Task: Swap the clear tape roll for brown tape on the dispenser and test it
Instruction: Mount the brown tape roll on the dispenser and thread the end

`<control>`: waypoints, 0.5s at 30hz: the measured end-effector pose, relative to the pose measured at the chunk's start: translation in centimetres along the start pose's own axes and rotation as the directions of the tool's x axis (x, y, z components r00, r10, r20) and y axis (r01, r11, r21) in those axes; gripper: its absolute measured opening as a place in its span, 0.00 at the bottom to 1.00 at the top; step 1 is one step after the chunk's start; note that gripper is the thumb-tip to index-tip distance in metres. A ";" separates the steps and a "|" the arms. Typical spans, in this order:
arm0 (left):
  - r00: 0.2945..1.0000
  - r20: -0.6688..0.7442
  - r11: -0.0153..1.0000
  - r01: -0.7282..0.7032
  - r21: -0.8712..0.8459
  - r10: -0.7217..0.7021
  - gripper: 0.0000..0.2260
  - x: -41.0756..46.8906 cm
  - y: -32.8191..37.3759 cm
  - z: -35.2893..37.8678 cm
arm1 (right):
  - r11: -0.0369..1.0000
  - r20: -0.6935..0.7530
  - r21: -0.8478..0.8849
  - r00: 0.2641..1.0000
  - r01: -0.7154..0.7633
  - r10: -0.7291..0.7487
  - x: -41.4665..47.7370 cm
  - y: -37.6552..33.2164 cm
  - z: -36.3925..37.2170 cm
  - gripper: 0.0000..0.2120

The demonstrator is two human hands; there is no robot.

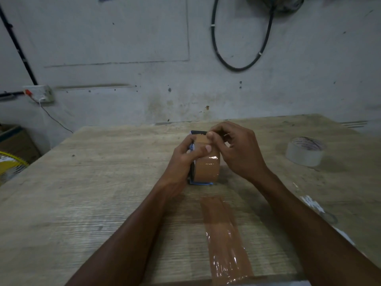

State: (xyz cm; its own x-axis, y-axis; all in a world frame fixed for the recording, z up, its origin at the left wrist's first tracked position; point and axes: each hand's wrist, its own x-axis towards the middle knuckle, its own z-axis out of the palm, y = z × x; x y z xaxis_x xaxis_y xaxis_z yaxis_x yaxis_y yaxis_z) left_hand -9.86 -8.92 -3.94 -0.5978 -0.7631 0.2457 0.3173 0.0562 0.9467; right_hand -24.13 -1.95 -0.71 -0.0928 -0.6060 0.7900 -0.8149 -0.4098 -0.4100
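The brown tape roll point(207, 169) sits in the blue and black dispenser point(201, 183), which rests on the wooden table point(103, 182). My left hand point(186, 159) grips the dispenser's left side, with its thumb lying over the top of the roll. My right hand point(237, 149) pinches the tape's end at the roll's top front, by the dispenser's black head point(198, 132). The clear tape roll point(306, 150) lies apart on the table at the right. A strip of brown tape point(224, 240) is stuck to the table from near the dispenser to the front edge.
A grey wall stands right behind the table's far edge. A black cable loop point(243, 38) hangs on it. A white socket box point(41, 93) with a wire is at the left, above a yellow fan point(10, 168) and a cardboard box point(16, 141).
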 end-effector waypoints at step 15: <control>0.999 0.031 0.999 -0.022 0.047 0.021 0.25 -0.7 0.0 0.4 | 0.887 0.028 0.394 0.968 -0.241 0.250 0.7 0.6 -0.7 0.04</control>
State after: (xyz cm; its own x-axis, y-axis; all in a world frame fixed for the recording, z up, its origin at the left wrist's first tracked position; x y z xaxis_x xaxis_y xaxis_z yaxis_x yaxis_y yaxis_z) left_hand -9.73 -8.08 -4.08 -0.6136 -0.7414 0.2717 0.2959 0.1031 0.9496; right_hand -25.09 -2.14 -0.06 -0.2774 -0.7083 0.6491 -0.4751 -0.4861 -0.7335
